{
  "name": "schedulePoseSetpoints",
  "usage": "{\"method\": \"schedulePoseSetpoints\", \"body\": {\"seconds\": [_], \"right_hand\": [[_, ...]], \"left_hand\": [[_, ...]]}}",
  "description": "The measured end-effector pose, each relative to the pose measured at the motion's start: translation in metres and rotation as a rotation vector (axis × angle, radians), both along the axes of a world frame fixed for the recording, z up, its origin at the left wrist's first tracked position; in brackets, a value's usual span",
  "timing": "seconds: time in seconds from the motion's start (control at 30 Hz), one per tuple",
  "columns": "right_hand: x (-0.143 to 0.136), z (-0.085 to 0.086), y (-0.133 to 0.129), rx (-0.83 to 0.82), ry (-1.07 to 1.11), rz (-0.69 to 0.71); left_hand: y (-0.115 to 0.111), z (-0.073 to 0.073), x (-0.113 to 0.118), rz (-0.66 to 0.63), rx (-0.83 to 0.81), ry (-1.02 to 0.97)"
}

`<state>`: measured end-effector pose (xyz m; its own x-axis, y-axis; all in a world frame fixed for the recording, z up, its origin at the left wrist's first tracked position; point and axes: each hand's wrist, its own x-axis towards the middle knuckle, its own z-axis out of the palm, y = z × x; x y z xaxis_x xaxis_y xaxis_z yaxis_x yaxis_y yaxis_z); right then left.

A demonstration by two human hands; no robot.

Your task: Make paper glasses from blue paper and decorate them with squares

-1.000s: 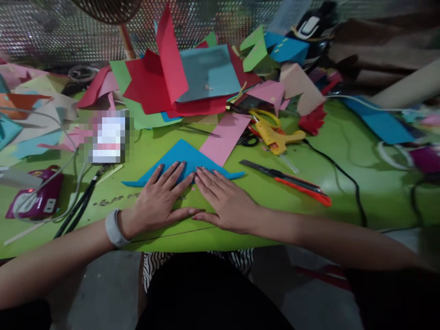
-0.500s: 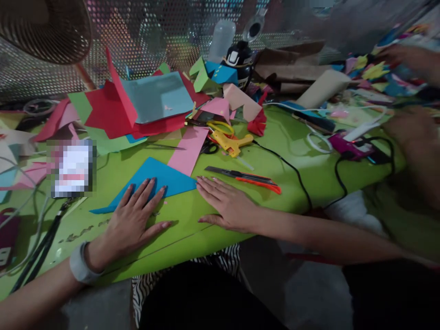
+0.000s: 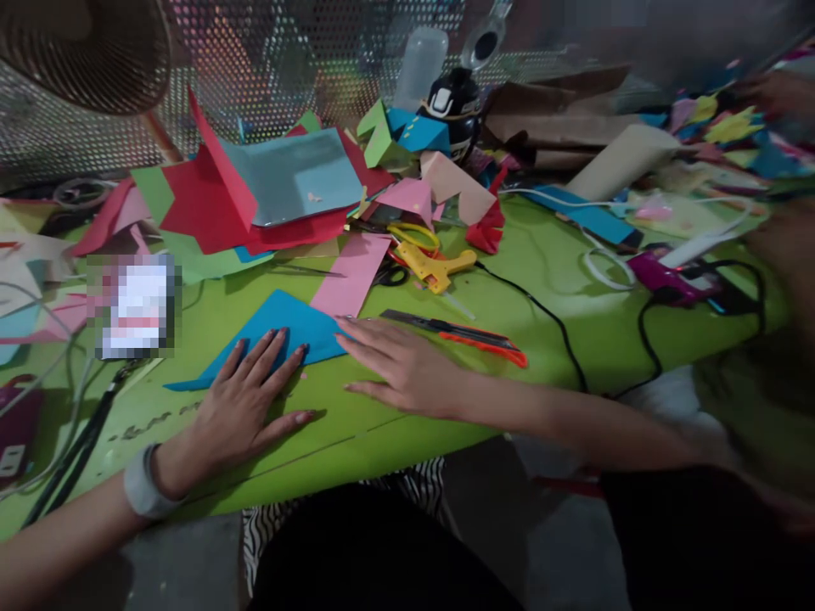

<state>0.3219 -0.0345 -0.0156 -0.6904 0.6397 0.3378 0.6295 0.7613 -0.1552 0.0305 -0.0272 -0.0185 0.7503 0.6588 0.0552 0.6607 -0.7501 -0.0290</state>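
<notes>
A blue sheet of paper [image 3: 271, 321], folded into a triangle, lies on the green tabletop [image 3: 382, 450]. My left hand [image 3: 242, 399] rests flat on its left part with the fingers spread. On the paper's right corner lies my right hand [image 3: 407, 365], fingers stretched out and pressing down; it covers that corner. Just beyond the right hand is a utility knife [image 3: 471, 333] with an orange and black handle. A strip of pink paper [image 3: 350, 276] touches the far side of the blue triangle.
Behind are a yellow glue gun [image 3: 436, 265], a pile of red paper [image 3: 204, 204] and a dark bottle [image 3: 455, 110]. A purple glue gun [image 3: 668, 276] with a black cord lies right. A fan [image 3: 89, 51] stands back left. Another person's arm [image 3: 789, 271] shows at the right edge.
My right hand has slid left along the blue paper, from its right tip further onto it. My left hand stays in place. The view has shifted slightly.
</notes>
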Motion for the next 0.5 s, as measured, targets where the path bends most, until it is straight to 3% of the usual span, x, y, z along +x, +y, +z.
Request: {"method": "schedulePoseSetpoints", "body": {"seconds": [0.17, 0.33, 0.5], "right_hand": [[-0.042, -0.018, 0.007, -0.191, -0.168, 0.069], [-0.034, -0.025, 0.003, -0.246, -0.208, 0.113], [-0.028, -0.027, 0.001, -0.212, -0.218, 0.128]], "left_hand": [[-0.003, 0.002, 0.003, 0.007, -0.030, 0.001], [-0.005, 0.005, -0.001, 0.000, -0.085, -0.012], [-0.012, 0.008, -0.020, 0.029, -0.132, -0.017]]}}
